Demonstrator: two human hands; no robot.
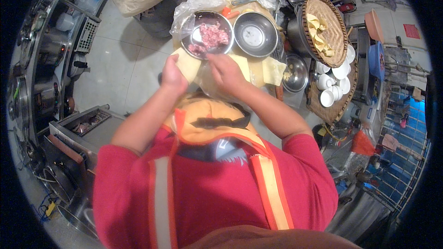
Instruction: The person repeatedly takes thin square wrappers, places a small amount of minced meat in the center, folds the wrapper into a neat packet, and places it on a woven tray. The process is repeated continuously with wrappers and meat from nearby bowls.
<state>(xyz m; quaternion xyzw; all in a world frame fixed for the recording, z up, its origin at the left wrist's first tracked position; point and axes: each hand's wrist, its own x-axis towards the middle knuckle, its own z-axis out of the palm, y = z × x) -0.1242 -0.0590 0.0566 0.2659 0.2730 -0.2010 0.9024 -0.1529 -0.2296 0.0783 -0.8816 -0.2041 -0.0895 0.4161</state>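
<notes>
My left hand [173,72] holds a yellow dough wrapper [188,66], the thumb lying over its edge. Pink minced meat [213,35] lies in a metal bowl [204,15] just beyond both hands. My right hand [226,73] is at the near rim of this bowl, fingers bent together; whether something is between them is hidden. More yellow wrappers [243,65] show partly behind that hand, and others [273,71] lie farther right. A second metal bowl [255,34] stands beside the meat bowl.
Right of the bowls, folded yellow dough pieces [316,29] sit on a round woven tray [334,33] atop a large pot. White bowls [325,82] and a metal dish [296,73] are nearer. Clear plastic bags [193,7] crowd the back; a metal cart [110,128] stands left.
</notes>
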